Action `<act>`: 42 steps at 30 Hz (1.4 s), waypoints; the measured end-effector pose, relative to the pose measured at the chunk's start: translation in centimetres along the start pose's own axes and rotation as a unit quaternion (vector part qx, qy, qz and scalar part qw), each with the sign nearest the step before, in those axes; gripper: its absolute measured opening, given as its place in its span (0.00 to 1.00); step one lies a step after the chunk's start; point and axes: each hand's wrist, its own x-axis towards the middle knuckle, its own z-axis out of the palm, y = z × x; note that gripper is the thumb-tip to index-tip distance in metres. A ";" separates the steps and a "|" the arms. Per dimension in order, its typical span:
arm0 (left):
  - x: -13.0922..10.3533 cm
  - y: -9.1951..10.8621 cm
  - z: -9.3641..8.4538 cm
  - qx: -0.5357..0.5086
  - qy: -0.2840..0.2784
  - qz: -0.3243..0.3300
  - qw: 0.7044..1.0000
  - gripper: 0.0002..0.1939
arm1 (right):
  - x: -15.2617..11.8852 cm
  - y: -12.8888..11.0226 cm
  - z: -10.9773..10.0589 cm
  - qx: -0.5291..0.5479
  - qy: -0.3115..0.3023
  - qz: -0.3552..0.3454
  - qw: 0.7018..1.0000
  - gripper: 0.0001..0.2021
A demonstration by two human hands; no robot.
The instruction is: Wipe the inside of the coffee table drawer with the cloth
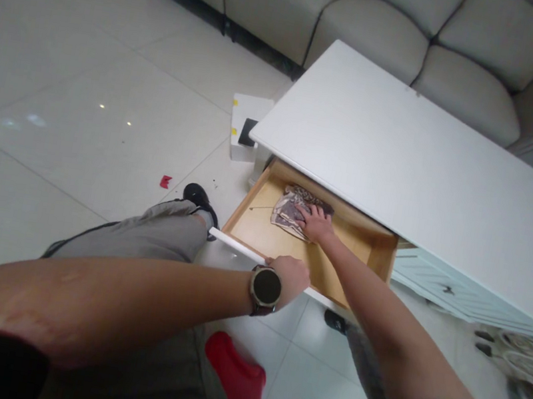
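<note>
A wooden drawer [252, 227] with a white front is pulled out of the white coffee table. My left hand [291, 276], with a watch on its wrist, is closed over the top edge of the drawer front. Inside the drawer lies a folded brown-and-cream patterned cloth [287, 213]. My right hand [317, 224] rests on the cloth's right part, fingers apart and stretched out over it. A thin dark line, whose kind I cannot make out, runs left from the cloth along the drawer bottom.
The white coffee table [406, 147] stands before a grey sofa [374, 28]. A white box [241, 152] bearing a dark flat object [247, 132] sits at its left end. A red object [239, 374] is between my legs, and a small red scrap [165, 181] lies on the tiles.
</note>
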 end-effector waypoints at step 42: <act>-1.2 0.4 0.3 -0.006 0.013 0.009 1.000 0.17 | -5.6 6.1 0.4 0.183 0.298 0.448 0.823 0.37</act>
